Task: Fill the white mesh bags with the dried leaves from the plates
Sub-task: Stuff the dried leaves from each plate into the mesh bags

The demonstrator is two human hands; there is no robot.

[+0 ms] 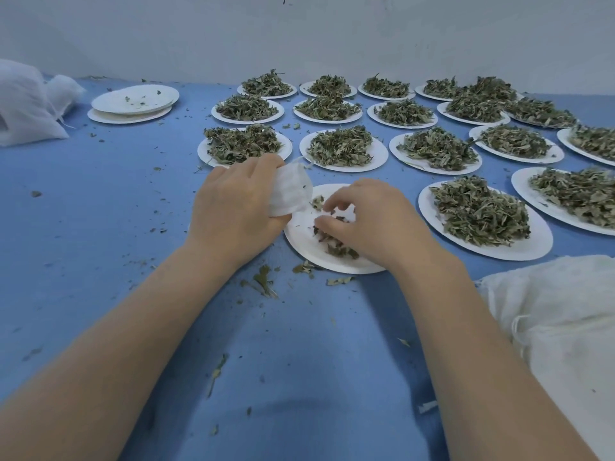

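My left hand grips bag | right fingers pinch leaves on plate | risk: crumbs spill past bag mouth onto worktop

This looks like a small hand-packing workspace for herbs rather than a home kitchen. A blue cloth-covered table set against a bare pale wall carries rows of paper plates heaped with dried leaves, a stack of emptied plates, and piles of white mesh bags.
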